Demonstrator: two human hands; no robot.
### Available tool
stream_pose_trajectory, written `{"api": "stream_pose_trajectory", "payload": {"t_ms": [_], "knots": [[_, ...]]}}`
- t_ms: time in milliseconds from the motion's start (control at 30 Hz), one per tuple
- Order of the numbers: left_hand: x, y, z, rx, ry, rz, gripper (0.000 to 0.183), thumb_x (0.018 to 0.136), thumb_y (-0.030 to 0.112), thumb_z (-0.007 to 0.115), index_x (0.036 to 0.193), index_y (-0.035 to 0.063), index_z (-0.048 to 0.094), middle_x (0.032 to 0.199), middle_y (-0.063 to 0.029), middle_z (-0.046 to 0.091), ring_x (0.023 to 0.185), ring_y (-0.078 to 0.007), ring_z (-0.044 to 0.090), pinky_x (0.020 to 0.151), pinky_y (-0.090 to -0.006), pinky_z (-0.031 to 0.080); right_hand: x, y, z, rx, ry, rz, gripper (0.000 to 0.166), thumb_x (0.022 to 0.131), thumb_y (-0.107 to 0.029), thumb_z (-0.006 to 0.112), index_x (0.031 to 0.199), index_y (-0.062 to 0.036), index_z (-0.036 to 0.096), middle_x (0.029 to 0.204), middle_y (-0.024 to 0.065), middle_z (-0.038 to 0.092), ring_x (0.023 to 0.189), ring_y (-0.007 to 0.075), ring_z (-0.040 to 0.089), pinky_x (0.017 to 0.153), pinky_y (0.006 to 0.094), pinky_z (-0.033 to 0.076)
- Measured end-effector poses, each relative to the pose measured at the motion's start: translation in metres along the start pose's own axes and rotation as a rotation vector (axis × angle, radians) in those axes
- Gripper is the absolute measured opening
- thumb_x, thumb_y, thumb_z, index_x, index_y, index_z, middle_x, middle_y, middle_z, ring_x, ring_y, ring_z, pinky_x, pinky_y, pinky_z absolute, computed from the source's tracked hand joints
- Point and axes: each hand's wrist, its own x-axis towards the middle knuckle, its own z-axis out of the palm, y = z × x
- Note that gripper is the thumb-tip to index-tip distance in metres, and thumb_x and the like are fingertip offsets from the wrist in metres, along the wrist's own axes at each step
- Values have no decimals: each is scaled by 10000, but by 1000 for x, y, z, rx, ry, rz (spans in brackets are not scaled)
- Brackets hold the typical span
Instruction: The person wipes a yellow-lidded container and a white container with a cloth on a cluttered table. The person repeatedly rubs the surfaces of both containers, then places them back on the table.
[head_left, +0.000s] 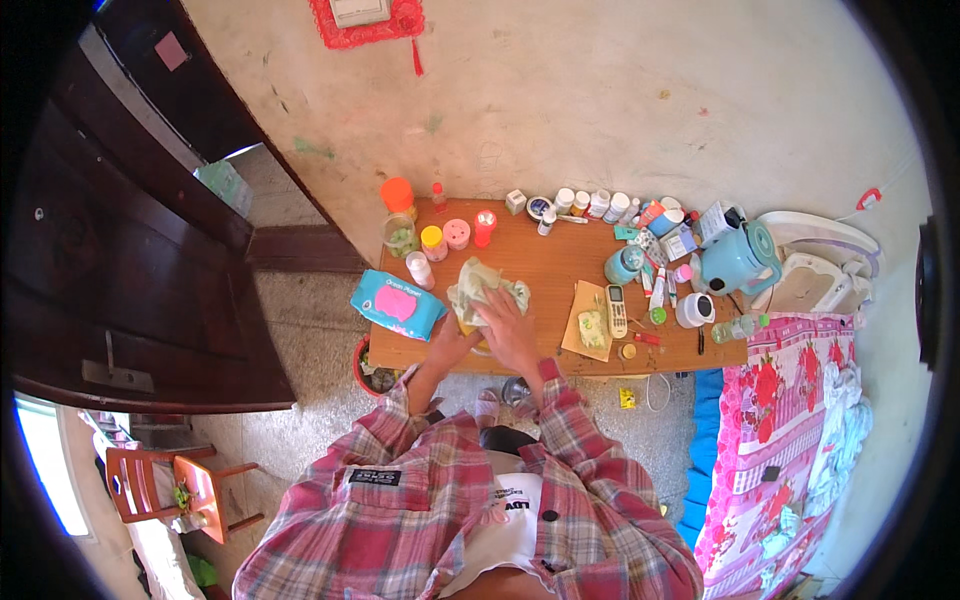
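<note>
A pale green cloth (474, 283) is bunched up near the front left of a wooden table (555, 262). My right hand (510, 326) lies on it with the fingers spread over its folds. Just left and below, my left hand (452, 343) is at a yellow item (466, 327) that shows only in part under the cloth; its fingers are partly hidden, so its grip cannot be made out. A blue pack of wipes (399, 305) lies to the left of my hands. Behind it stand a white bottle (420, 270) and a yellow-lidded jar (433, 243).
Medicine bottles (598, 204), a blue electric kettle (739, 259) and a remote control (616, 310) occupy the table's right part. A potted plant (377, 375) stands below the left edge. A bed (780, 427) is at the right; a dark door (127, 262) is at the left.
</note>
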Motion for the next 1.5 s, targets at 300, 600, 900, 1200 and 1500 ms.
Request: {"api": "stream_pose_trajectory", "payload": {"t_ms": [300,600,900,1200,1500], "knots": [[-22,40,17,-346,54,-134,673,844,123,722,1402,15,362,1291,-107,536,1193,-188,521,1019,-345,430,47,68,4,423,-58,450,369,893,-258,557,1215,-85,605,1060,207,672,976,396,636,883,463,476],[-23,29,25,-312,116,1,727,820,148,745,1414,14,346,1328,-138,508,1238,-229,495,1035,-376,418,24,14,-75,609,90,547,346,905,-220,593,1173,-1,607,1001,192,679,965,349,646,874,409,477],[-29,-8,30,-455,35,54,940,775,175,791,1498,42,205,1496,-180,311,1381,-263,330,1108,-391,328,23,-20,-3,-81,-88,-90,415,778,-262,691,1189,-226,648,1348,86,526,1354,341,365,1009,650,312],[-28,-7,33,-313,142,48,895,779,143,796,1474,32,245,1373,-126,451,1282,-218,431,1038,-355,413,76,19,0,153,-180,140,343,858,-296,611,1126,-89,668,988,196,682,913,374,656,810,434,509],[-26,25,34,-439,80,45,855,799,160,781,1463,39,256,1356,-124,468,1276,-236,447,1045,-383,414,49,60,-47,397,81,490,411,930,-350,536,1169,-32,640,972,212,693,922,351,667,833,417,485]]}}
